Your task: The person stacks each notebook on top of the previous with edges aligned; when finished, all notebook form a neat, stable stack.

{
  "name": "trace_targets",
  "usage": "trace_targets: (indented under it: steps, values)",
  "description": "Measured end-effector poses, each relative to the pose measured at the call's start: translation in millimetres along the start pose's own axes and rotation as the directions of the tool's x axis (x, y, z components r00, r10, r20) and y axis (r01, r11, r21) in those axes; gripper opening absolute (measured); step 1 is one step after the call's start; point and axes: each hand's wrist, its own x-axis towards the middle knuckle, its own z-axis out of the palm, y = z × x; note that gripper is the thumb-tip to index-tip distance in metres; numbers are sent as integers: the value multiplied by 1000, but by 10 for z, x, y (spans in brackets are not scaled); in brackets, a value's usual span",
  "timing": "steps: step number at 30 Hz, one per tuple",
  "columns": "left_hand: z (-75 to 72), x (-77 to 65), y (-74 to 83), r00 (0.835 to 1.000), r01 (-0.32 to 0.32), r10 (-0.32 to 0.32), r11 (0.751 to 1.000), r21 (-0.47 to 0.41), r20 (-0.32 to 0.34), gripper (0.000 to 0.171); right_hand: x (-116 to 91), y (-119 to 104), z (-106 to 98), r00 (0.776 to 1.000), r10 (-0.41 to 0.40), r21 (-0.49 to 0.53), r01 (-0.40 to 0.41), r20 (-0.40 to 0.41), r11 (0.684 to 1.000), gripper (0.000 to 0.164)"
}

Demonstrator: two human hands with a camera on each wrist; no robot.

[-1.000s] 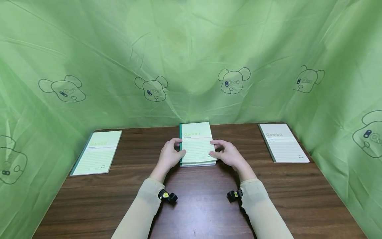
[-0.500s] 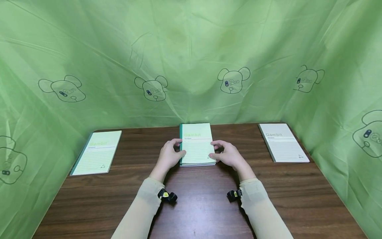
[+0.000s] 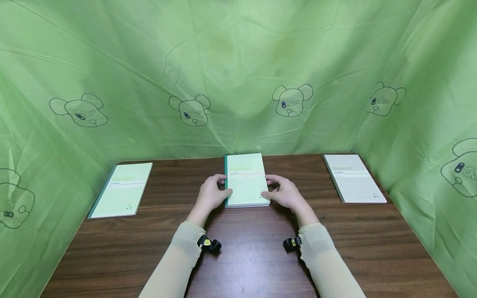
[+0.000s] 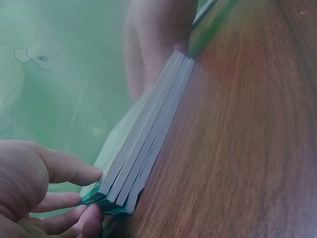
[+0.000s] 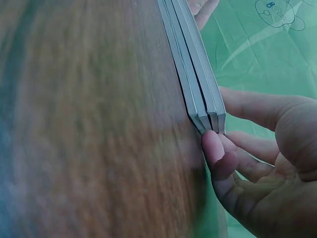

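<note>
A small stack of notebooks (image 3: 246, 179) lies at the middle of the table's far side, a pale green "Gambit" cover with a dark green spine uppermost. My left hand (image 3: 213, 193) holds the stack at its spine side, thumb on the top cover's edge and fingers beside the spine. On the opposite side my right hand (image 3: 285, 192) grips it, thumb over the cover's lower right. The left wrist view shows the grey page edges (image 4: 143, 139) layered close together, the spines slightly stepped. In the right wrist view, fingertips (image 5: 213, 146) press at the stack's corner.
A pale green notebook (image 3: 121, 190) lies at the table's left, and a whitish one (image 3: 354, 178) at the right. Green fabric (image 3: 238, 74) with bear-head drawings hangs around the brown wooden table (image 3: 257, 256).
The top notebook has come slightly toward me, so less of the notebooks beneath shows at the near edge. My right fingers have shifted slightly; the left hand stays nearly still.
</note>
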Motion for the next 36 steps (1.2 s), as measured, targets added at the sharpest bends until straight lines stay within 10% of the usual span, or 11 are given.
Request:
trace_targets:
  steps: [36]
  values:
    - [26,-30,52,1000,11,-11,1000,22,-2,56,-17,-37,32,999,35,24,-35,17,999,67]
